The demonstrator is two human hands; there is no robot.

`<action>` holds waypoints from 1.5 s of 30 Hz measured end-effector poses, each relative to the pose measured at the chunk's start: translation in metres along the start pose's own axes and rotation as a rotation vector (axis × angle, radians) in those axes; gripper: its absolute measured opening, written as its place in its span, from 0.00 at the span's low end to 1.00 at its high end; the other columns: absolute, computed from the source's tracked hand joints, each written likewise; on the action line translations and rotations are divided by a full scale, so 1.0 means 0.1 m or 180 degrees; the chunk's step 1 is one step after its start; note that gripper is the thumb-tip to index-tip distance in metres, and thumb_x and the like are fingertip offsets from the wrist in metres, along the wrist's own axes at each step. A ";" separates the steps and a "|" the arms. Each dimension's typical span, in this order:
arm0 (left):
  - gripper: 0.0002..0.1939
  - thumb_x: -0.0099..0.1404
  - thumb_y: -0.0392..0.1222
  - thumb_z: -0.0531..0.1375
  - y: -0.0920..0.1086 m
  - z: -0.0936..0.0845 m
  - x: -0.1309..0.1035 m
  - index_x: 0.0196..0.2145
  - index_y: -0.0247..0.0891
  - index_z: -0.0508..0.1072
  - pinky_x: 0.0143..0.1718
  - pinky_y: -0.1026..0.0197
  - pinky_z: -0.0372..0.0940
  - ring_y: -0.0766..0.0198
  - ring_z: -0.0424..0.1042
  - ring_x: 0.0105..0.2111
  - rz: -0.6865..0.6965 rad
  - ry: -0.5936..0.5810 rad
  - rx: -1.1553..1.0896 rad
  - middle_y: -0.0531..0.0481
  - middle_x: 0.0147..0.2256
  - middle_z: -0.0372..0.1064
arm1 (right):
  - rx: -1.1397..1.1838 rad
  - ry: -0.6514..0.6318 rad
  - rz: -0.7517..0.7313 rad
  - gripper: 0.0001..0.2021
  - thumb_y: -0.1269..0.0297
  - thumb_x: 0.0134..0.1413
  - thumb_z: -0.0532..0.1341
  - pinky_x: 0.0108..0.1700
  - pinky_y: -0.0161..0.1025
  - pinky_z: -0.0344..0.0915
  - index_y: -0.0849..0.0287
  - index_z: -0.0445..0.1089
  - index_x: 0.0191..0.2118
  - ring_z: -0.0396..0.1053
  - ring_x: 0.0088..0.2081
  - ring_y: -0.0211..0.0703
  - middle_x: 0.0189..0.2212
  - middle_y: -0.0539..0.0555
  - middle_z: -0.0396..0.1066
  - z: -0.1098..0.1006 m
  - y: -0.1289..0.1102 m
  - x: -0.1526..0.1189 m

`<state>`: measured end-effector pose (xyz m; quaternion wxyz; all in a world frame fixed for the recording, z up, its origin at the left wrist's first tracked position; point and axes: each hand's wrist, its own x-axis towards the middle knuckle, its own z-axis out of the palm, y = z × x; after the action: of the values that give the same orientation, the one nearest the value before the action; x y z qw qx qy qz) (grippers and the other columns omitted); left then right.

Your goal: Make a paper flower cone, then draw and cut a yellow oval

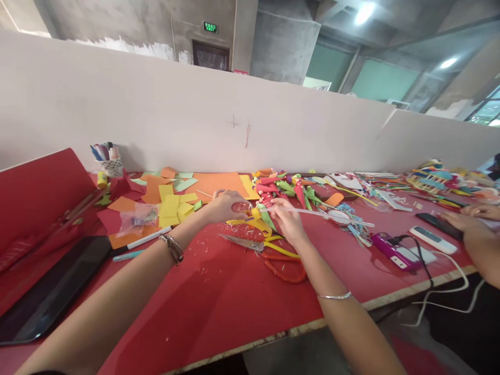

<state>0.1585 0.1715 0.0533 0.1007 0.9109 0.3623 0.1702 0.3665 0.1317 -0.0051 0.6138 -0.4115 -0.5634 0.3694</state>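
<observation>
My left hand (226, 207) reaches over the red table, thumb and fingers apart in a curve, beside the yellow glue gun (253, 223). Close to it, my right hand (287, 219) is closed around a long translucent stick (332, 213) that points to the right. Small red, green and orange felt pieces (300, 192) are heaped just behind the hands. Below them lie scissors with yellow handles (260, 245) and a red-handled tool (287, 273). What the right fingertips touch at the near end of the stick is too small to tell.
Yellow and orange sheets (169, 210), a pen cup (111, 165) and a dark tablet (58, 286) are at the left. A purple power adapter (395, 252) with cables, a white remote (433, 239) and another person's hands (464, 221) are at the right.
</observation>
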 end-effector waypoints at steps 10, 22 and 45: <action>0.13 0.55 0.50 0.57 0.09 -0.01 0.24 0.37 0.46 0.74 0.46 0.55 0.44 0.60 0.65 0.41 0.0102 -0.0275 -0.0052 0.53 0.37 0.71 | 0.0363 0.0519 -0.0065 0.11 0.56 0.44 0.60 0.33 0.38 0.64 0.56 0.66 0.33 0.65 0.26 0.35 0.23 0.48 0.66 0.00 0.00 0.01; 0.12 0.55 0.48 0.55 0.12 -0.03 0.28 0.34 0.45 0.75 0.42 0.56 0.42 0.63 0.66 0.36 0.0198 -0.0391 0.0033 0.54 0.34 0.72 | -0.0048 0.0480 -0.0242 0.09 0.57 0.44 0.62 0.36 0.40 0.65 0.58 0.69 0.28 0.67 0.29 0.39 0.25 0.50 0.69 0.03 -0.01 -0.01; 0.11 0.53 0.47 0.58 0.16 -0.01 0.28 0.31 0.41 0.74 0.45 0.52 0.44 0.61 0.67 0.37 -0.0020 -0.0402 -0.0171 0.53 0.34 0.72 | -0.0375 0.0736 -0.0357 0.09 0.58 0.46 0.60 0.30 0.35 0.61 0.59 0.67 0.29 0.63 0.25 0.37 0.21 0.48 0.65 0.08 -0.04 -0.06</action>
<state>0.1872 0.1800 0.0655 0.1483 0.9156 0.3533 0.1218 0.3578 0.1253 -0.0030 0.6691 -0.4544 -0.5318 0.2509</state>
